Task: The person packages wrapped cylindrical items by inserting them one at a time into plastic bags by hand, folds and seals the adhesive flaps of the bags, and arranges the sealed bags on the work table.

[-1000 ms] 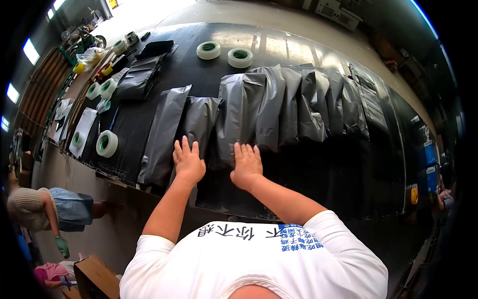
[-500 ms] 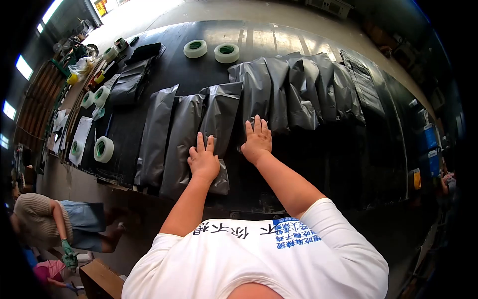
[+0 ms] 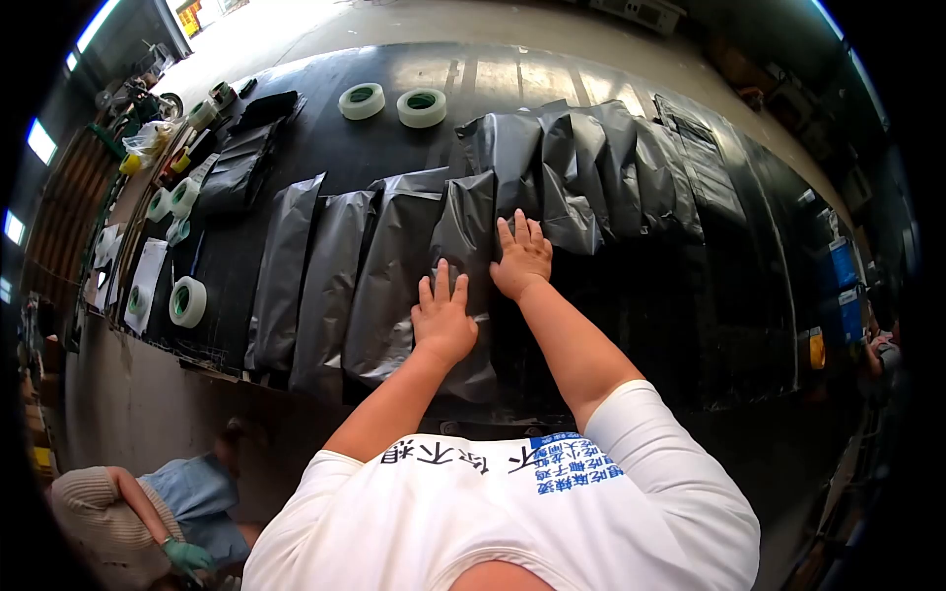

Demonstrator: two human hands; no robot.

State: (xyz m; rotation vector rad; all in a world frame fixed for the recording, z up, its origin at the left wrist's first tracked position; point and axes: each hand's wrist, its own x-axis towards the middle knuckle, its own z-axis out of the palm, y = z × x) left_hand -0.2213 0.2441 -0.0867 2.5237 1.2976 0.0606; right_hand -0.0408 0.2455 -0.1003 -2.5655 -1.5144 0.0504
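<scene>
My left hand [image 3: 445, 320] lies flat with fingers spread on a grey plastic bag [image 3: 463, 222], the rightmost of several in the near row. Beside it on the left is another grey bag [image 3: 394, 261], partly overlapped. My right hand [image 3: 522, 261] rests, fingers stretched out, at the lower end of a bag [image 3: 507, 163] in the far row. That row holds several similar shiny grey bags, such as one in its middle [image 3: 572, 182]. What lies inside the bags cannot be seen.
The bags lie on a black tabletop [image 3: 631, 325]. Two tape rolls [image 3: 422, 108] stand beyond them. At left are another tape roll [image 3: 187, 301], a stack of dark bags [image 3: 236, 172] and papers [image 3: 148, 276]. A person with a green glove [image 3: 187, 557] is at lower left.
A bag from the left end of the far row now lies in the near row under my left hand. Both hands have moved right along the bags, and the view has shifted slightly.
</scene>
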